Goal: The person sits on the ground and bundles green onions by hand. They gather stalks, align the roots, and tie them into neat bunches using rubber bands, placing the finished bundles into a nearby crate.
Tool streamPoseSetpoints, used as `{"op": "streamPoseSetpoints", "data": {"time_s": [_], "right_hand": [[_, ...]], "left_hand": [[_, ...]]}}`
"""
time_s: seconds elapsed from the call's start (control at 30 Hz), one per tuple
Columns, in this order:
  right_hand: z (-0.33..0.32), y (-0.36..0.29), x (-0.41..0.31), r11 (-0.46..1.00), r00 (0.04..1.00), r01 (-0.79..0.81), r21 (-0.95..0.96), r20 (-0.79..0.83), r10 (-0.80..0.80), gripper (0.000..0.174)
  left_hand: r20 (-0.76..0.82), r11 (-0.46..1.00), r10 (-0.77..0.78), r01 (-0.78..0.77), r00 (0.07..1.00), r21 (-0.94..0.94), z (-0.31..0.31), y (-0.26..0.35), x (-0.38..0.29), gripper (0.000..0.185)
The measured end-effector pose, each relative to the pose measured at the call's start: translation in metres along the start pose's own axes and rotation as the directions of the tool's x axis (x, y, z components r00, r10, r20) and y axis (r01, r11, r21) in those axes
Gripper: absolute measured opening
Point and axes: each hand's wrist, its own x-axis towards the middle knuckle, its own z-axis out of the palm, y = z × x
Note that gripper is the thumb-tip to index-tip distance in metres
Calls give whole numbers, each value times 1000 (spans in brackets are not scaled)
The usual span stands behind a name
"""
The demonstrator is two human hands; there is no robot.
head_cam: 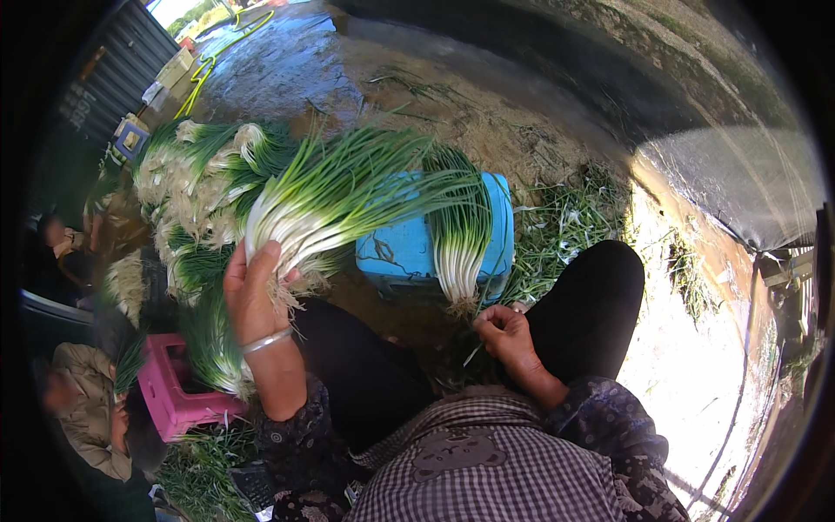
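Observation:
My left hand (262, 297), with a silver bangle at the wrist, grips a loose fan of green onions (293, 218) by the white root ends. Their green tops spread rightward over a blue plastic stool (391, 254). On that stool lies another bunch of green onions (462, 238), its roots hanging over the near edge. Just below those roots is my right hand (514, 339), thumb and forefinger pinched on what looks like a thin green leaf (471, 353). The leaf's far end is hard to make out.
A large heap of green onion bunches (196, 189) lies at the left, beside a pink plastic stool (153, 385). Leaf trimmings (567, 215) litter the wet ground on the right. At the far left sits a person (91, 404) holding green onions. A yellow hose (207, 65) runs behind.

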Motion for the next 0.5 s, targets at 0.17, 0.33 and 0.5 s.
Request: {"op": "streamPoseSetpoints", "data": {"time_s": [0.17, 0.33, 0.5], "right_hand": [[-5, 25, 5, 484, 830, 529, -697, 304, -468, 26], [17, -38, -7, 988, 937, 63, -143, 348, -9, 54], [27, -37, 31, 960, 931, -173, 219, 354, 87, 41]], "left_hand": [[49, 933, 287, -291, 957, 213, 31, 40, 19, 36], [258, 828, 323, -404, 910, 388, 58, -38, -13, 48], [338, 910, -72, -76, 938, 407, 60, -109, -81, 43]]}}
